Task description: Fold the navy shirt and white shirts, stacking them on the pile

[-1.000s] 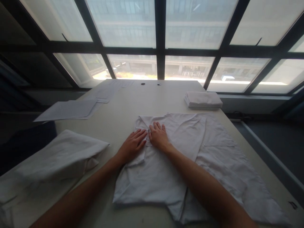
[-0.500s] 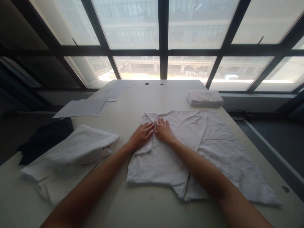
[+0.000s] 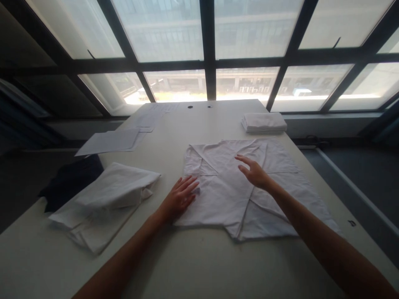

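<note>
A white cloth garment [image 3: 218, 203], partly folded, is spread on the table in front of me. Its left part is folded inward, and a diagonal crease runs near its upper left corner. My left hand [image 3: 181, 196] is at the garment's left edge, fingers outstretched and holding nothing. Over the garment's middle right is my right hand [image 3: 254, 172], fingers apart, with nothing in it; it appears raised a little above the cloth. The garment's lower right part is partly hidden behind my right forearm.
On the white table [image 3: 199, 265], a loosely folded white cloth [image 3: 115, 191] and a dark cloth [image 3: 73, 178] lie at left. Paper sheets [image 3: 109, 141] are beyond them. A folded white stack [image 3: 264, 123] sits at the far right, and a small dark item [image 3: 352, 223] near the right edge.
My hands have separated from their close position at the garment's upper left. The left moved down and slightly left; the right lifted off and moved right. The view has shifted slightly.
</note>
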Demonstrator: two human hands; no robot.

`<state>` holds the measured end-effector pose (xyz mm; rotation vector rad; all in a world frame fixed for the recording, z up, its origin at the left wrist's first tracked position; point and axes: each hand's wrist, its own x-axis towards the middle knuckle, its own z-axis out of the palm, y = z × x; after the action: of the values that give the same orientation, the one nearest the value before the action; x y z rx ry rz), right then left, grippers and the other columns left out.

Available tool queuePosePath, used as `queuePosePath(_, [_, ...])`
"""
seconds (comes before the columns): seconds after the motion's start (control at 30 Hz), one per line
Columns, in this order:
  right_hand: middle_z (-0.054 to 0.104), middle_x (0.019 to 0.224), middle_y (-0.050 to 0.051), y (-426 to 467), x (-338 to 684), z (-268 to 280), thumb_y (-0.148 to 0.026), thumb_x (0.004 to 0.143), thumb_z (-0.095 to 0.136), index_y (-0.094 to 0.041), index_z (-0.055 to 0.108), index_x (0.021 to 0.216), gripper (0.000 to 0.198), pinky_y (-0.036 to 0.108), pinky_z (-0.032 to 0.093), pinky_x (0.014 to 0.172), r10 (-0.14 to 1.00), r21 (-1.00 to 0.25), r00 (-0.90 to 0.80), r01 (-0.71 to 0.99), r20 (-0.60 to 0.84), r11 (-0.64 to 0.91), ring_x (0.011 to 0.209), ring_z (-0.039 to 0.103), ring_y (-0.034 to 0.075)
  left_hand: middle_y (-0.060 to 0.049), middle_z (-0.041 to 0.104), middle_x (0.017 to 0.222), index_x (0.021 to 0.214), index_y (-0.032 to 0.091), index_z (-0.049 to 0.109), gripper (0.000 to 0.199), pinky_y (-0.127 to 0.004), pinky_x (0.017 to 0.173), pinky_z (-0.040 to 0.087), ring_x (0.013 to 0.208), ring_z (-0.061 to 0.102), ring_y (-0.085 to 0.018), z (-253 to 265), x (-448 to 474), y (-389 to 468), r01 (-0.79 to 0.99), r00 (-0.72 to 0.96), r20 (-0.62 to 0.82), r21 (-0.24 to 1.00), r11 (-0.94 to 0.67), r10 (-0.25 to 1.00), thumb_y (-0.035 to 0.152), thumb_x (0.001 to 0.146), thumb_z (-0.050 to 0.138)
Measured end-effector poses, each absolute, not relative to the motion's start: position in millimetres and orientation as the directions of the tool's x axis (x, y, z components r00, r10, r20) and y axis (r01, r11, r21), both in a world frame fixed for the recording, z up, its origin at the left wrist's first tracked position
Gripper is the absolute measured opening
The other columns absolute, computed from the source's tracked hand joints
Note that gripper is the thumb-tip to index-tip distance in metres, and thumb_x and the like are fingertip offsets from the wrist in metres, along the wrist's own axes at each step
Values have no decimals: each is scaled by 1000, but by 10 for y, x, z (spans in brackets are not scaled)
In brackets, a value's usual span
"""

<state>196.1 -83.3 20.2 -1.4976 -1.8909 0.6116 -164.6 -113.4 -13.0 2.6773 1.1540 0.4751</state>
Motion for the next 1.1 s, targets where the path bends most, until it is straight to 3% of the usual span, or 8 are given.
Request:
queuePosePath(0.13, [53,151,10,-1569,2519,-72,-33,93,49,-22,62,138,49,44,34,120,977,-731,24,667,213,144,143,45,21,-6,44,158,153,27,45,49,-52,124,25,151,31,-26,-113,-1787,-1646,594,721,200,315,-740,664,32,104,47])
queuePosePath(0.23, [55,148,12,-1997,2788,-264,-34,95,50,-20,63,136,46,50,35,119,944,-703,121,697,307,139,143,45,25,-6,47,156,150,27,48,48,-52,123,28,150,34,-27,-180,-1835,-1862,580,718,248,304,-756,650,28,102,52])
queuePosePath(0.47, [60,143,12,-2503,3045,-315,-33,97,46,-20,63,134,43,51,37,118,865,-604,237,792,442,91,141,48,27,-7,51,153,144,29,55,48,-55,121,29,146,41,-29,-293,-1927,-2145,681,611,318,257,-686,725,30,97,62])
queuePosePath(0.6, [62,139,14,-2654,3361,-370,-37,95,45,-18,65,130,44,52,38,117,850,-518,266,855,455,10,138,50,30,-7,55,150,142,29,57,45,-49,118,38,142,47,-27,-349,-2044,-2240,690,587,344,262,-675,733,29,97,61])
queuePosePath(0.77, [63,135,18,-2861,3785,-506,-44,91,43,-13,68,123,51,52,43,112,871,-428,335,889,360,-165,128,58,34,-7,63,140,135,28,63,37,-41,109,51,131,59,-26,-369,-2123,-2263,694,498,416,335,-637,761,30,99,61])
queuePosePath(0.9, [68,125,20,-3003,3858,-545,-46,86,41,-11,69,121,57,52,48,104,846,-401,444,861,295,-313,118,64,36,-8,60,141,132,28,66,34,-40,103,55,128,60,-27,-357,-2117,-2267,709,419,460,373,-599,783,29,98,60])
queuePosePath(1.1, [74,106,20,-2922,3851,-445,-53,78,47,-7,67,126,70,44,56,73,740,-478,665,684,97,-552,84,72,34,-11,55,142,138,30,62,43,-41,93,59,117,62,-27,-388,-2102,-2225,791,297,503,348,-504,812,22,97,52])
